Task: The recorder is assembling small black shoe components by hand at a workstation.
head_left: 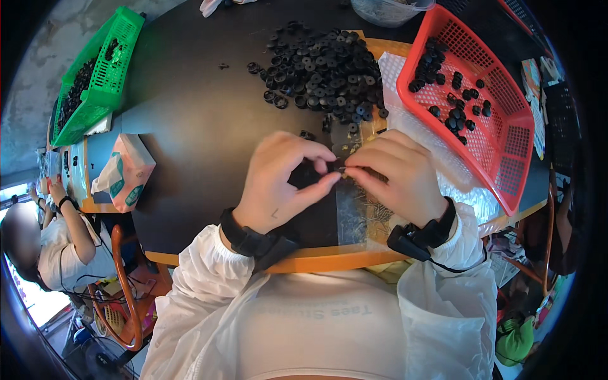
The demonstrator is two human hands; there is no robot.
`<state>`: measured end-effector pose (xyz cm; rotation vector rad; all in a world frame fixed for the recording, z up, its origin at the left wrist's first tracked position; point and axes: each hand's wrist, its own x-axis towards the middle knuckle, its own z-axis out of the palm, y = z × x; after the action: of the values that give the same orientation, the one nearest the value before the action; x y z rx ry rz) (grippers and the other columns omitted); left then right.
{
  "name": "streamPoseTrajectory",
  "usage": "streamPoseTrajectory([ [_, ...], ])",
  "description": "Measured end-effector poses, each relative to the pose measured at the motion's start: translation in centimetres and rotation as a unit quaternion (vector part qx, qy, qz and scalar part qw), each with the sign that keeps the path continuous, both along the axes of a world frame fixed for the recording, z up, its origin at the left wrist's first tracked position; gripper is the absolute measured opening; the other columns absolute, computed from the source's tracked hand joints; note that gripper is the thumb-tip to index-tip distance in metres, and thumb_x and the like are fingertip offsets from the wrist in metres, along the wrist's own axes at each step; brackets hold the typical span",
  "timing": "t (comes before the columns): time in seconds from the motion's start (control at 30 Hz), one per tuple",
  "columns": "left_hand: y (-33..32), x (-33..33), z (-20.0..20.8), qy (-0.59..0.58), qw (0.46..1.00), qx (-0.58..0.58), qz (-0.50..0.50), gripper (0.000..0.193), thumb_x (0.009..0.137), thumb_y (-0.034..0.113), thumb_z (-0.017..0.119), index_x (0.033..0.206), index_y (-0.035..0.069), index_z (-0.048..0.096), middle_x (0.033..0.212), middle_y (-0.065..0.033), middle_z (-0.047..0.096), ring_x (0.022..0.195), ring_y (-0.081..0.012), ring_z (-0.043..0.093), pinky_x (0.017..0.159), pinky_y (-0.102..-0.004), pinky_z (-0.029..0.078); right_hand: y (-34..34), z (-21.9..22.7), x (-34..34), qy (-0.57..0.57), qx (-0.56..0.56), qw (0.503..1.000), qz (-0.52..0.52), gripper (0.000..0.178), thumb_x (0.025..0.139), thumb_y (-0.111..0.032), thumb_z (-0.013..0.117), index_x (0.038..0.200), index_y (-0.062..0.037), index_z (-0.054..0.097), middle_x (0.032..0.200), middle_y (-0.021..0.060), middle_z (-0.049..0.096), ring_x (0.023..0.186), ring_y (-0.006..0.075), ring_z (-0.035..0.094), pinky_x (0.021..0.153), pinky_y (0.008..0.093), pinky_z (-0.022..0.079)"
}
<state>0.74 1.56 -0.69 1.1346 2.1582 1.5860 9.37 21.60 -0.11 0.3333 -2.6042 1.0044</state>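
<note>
Work at a dark table [190,82], seen from above; clock positions are taken from the point where the two hands meet. The left hand [272,180] enters from 8 o'clock, its thumb and forefinger curved toward each other with their tips close together; whether they grip anything cannot be told. The right hand [399,171] enters from 4 o'clock, thumb and forefinger pinching a tiny metal-coloured piece [343,170], which lies at the centre, just beside the left fingertips. Its exact shape is too small to make out.

A heap of black round parts [323,73] lies at 12 o'clock, with a few loose ones near its edge. At 5 o'clock, partly under the right hand, many thin metal pins [378,218] are scattered. A red basket [514,149] stands at 2 o'clock, holding a small number of black parts; bubble wrap [394,79] lies along its near side. A clear bowl [392,12] is near 1 o'clock. Toward 10 o'clock stands a green basket [104,95] of dark parts, and at 9 o'clock a pack of tissues [138,177]. Another person [69,247] sits between 8 and 9 o'clock, well apart.
</note>
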Motion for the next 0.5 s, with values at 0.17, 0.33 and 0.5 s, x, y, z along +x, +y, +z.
streamPoseTrajectory([
  [0.17,-0.6,-1.1,-0.3,0.251,0.957,-0.136,0.049,0.034,0.064,0.015,0.082,0.096,0.012,0.071,0.091,-0.0022,0.059,0.09,-0.023,0.054,0.082,-0.0339,0.042,0.4,-0.8,-0.2,0.0,0.023,0.999,-0.045,0.015,0.071,-0.009,0.075,0.084,-0.0078,0.067,0.079,0.0042,0.065,0.077,0.0246,0.062,0.067,0.0344,0.051],
  [0.33,-1.3,-1.8,-0.4,0.231,0.966,-0.118,0.002,0.031,0.064,0.018,0.083,0.094,0.015,0.074,0.093,-0.0016,0.057,0.092,-0.023,0.051,0.082,-0.0333,0.042,0.0,-0.7,-0.1,0.015,0.019,0.999,-0.037,0.016,0.071,-0.006,0.074,0.085,-0.0076,0.067,0.078,0.0055,0.066,0.076,0.025,0.063,0.066,0.0348,0.051],
  [0.5,-3.0,-3.2,1.3,0.184,0.969,-0.114,-0.123,0.033,0.061,0.026,0.085,0.09,0.015,0.075,0.093,0.0009,0.055,0.093,-0.0226,0.049,0.083,-0.0326,0.04,0.2,-0.6,-0.1,0.019,0.024,0.999,-0.036,0.015,0.071,-0.005,0.074,0.084,-0.0078,0.068,0.078,0.0053,0.067,0.074,0.0245,0.063,0.065,0.0341,0.051],
])
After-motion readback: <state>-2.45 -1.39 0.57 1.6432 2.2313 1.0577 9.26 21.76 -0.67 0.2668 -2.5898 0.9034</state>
